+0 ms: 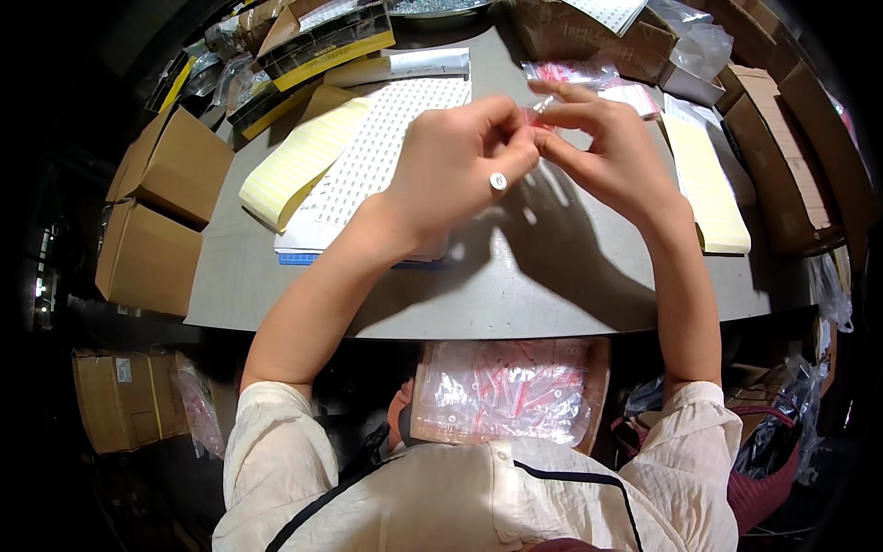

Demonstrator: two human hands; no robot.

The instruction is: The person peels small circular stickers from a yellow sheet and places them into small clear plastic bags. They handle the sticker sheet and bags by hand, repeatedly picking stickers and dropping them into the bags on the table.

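Above the grey table, both hands meet fingertip to fingertip around a small clear plastic bag with a reddish edge. My left hand is closed, thumb and forefinger pinching the bag. A small round white sticker is stuck near the base of its thumb. On the other side, my right hand pinches the bag too, its other fingers raised and spread. The fingers cover most of the bag, so its contents cannot be made out. Left of the hands lies a white sheet of small printed round labels.
A cardboard box of clear red-striped bags sits below the table's near edge. Yellow-backed paper lies at left, another yellow sheet at right. More red-striped bags lie behind the hands. Cardboard boxes flank the table.
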